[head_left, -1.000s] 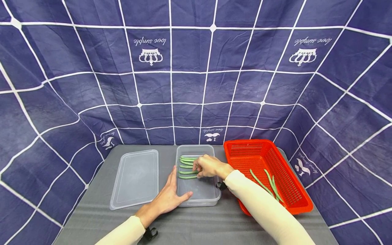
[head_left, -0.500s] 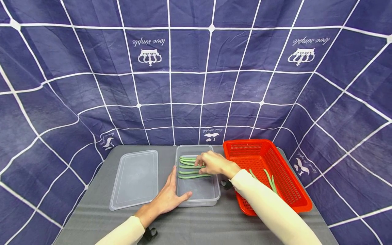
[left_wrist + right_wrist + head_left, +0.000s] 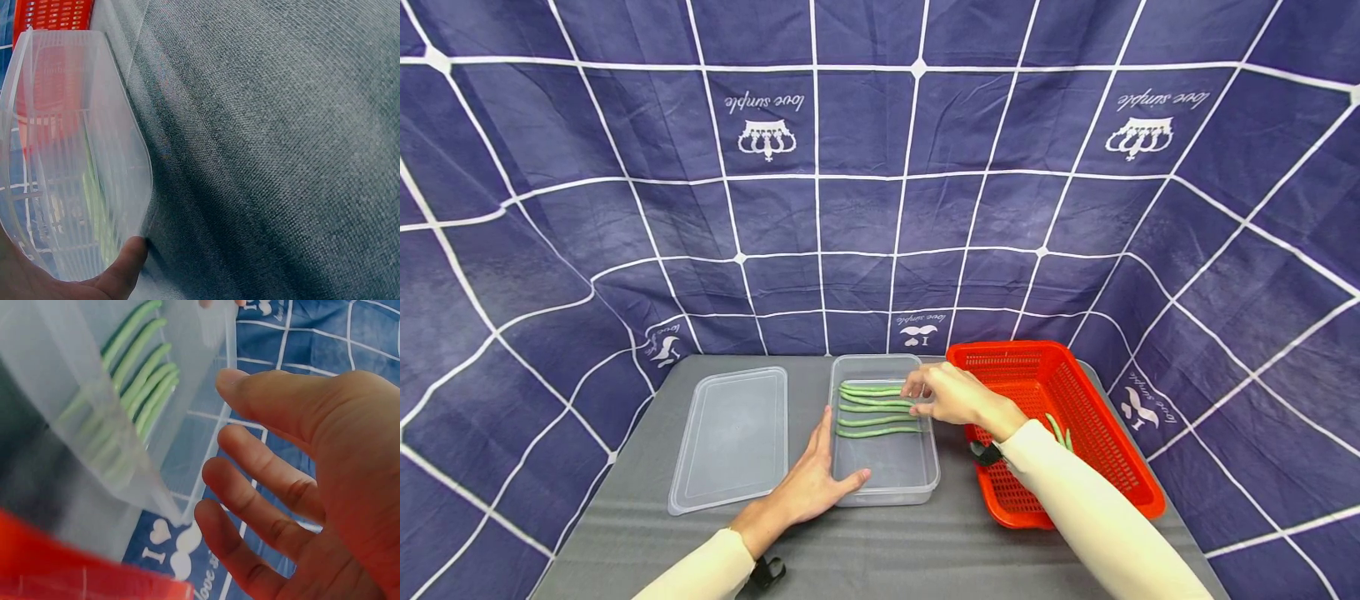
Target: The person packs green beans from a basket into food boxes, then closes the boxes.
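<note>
Green beans [image 3: 874, 408] lie in the clear container [image 3: 887, 475], just left of the relaxed, empty right hand [image 3: 951, 396]; the flat left hand [image 3: 812, 483] presses its near-left corner.

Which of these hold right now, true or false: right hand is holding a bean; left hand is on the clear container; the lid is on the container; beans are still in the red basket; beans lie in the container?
1. The right hand is holding a bean. False: its fingers are open and empty, at the container's right rim.
2. The left hand rests against the clear container. True.
3. The lid is on the container. False: it lies flat on the table beside it, to its left.
4. Beans are in the red basket. True: some show behind the right forearm.
5. Green beans lie in the container. True.
</note>
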The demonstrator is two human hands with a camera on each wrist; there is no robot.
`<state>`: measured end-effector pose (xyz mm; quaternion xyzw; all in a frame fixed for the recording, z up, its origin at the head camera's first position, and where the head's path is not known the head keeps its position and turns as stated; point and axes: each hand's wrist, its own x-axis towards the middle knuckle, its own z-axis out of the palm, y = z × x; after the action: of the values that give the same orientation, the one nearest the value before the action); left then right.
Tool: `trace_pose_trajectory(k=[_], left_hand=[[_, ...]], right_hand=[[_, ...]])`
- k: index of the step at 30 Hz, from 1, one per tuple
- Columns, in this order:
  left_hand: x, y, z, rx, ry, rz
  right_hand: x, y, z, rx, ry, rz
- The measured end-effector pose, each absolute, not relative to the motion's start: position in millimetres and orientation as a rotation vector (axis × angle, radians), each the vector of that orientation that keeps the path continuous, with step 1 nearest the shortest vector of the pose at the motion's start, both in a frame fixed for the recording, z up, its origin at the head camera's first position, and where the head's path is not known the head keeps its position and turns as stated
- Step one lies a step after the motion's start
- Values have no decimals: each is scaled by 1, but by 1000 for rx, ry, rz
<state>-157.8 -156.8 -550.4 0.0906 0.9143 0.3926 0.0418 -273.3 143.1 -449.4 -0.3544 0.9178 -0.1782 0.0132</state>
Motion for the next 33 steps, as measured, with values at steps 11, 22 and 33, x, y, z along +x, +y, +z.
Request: trace_pose_trajectory(k=[11,22,33], left_hand=[[-158,-156,-552,276,2810,1210],[-158,-156,-551,268,2804,1219],[-158,-157,-551,260,2798,1223]], right_hand=[[-272,184,-448,-1098,2902,-642],[-268,233,-453,-1002,2976,-645],[-261,287,-471,-966,3013,-619]])
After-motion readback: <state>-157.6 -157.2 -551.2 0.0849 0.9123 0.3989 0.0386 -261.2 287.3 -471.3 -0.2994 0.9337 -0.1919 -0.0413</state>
